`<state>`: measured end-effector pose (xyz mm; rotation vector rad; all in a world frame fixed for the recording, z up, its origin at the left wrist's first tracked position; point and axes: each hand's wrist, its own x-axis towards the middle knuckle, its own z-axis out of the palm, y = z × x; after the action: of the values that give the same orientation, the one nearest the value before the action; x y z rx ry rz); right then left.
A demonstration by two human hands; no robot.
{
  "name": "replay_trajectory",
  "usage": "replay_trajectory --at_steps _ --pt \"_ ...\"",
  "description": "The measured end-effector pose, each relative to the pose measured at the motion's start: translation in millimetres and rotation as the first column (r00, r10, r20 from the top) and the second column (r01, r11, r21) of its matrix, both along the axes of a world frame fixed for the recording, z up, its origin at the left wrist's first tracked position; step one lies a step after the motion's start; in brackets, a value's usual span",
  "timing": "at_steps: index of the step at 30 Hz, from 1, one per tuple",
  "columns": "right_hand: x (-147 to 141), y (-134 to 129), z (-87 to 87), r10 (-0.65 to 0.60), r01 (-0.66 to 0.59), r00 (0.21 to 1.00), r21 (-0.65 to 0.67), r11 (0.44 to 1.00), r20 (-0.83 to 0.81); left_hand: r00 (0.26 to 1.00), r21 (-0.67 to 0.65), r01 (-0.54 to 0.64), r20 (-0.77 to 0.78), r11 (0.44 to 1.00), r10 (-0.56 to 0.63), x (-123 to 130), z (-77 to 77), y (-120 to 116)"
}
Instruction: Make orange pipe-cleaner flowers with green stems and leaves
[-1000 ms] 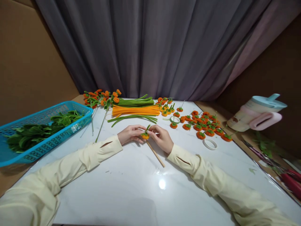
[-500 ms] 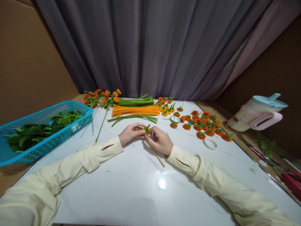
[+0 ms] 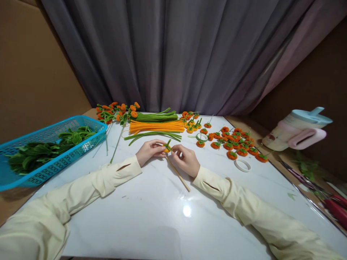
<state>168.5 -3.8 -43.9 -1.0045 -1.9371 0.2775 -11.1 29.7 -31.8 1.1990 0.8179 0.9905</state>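
Observation:
Between my two hands is a small yellow-orange pumpkin shape (image 3: 167,149) with green leaves and a green stem on top. My left hand (image 3: 151,151) pinches it from the left. My right hand (image 3: 186,159) is closed at its right side, fingertips at the green leaves. A thin wooden stick (image 3: 179,174) lies on the white table below, its upper end near the pumpkin. Just beyond my hands are green fuzzy stems (image 3: 153,136), and behind them a bundle of orange stems (image 3: 157,126).
A blue basket (image 3: 65,155) of green leaves stands at the left. Several orange pumpkins (image 3: 231,155) and a white tape roll (image 3: 242,165) lie at the right. Farther right are a cup (image 3: 287,130) and red-handled tools (image 3: 334,209). Orange flowers (image 3: 134,114) lie at the back.
The pumpkin has tilted upright and shows more of its orange body. My right fingers have shifted slightly right, away from the stick's upper end.

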Motion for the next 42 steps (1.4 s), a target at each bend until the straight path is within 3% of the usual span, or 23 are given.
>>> replay_trajectory --at_steps 11,22,33,37,42 --pt "1.3 5.1 2.6 0.027 -0.035 0.994 -0.068 0.997 -0.103 1.0 -0.061 -0.017 0.02 0.998 0.018 -1.0 2.5 1.7" --pt "2.6 2.4 0.9 0.087 -0.087 0.996 0.001 0.996 -0.029 1.0 -0.006 -0.008 0.023 1.0 0.008 -0.5 0.4 0.5" --pt "3.8 6.9 -0.3 0.098 -0.117 0.983 -0.119 0.986 -0.157 0.999 -0.073 0.031 0.042 0.997 -0.028 -2.2 6.2 -1.7" --pt "2.9 3.9 1.5 0.085 -0.089 0.991 -0.038 0.995 -0.105 1.0 -0.019 0.023 0.01 1.0 -0.023 -0.9 4.6 -2.1" --pt "2.3 -0.8 0.5 0.08 -0.089 0.993 0.118 0.989 0.083 0.997 0.148 -0.002 -0.08 0.989 0.014 1.5 1.3 -5.8"
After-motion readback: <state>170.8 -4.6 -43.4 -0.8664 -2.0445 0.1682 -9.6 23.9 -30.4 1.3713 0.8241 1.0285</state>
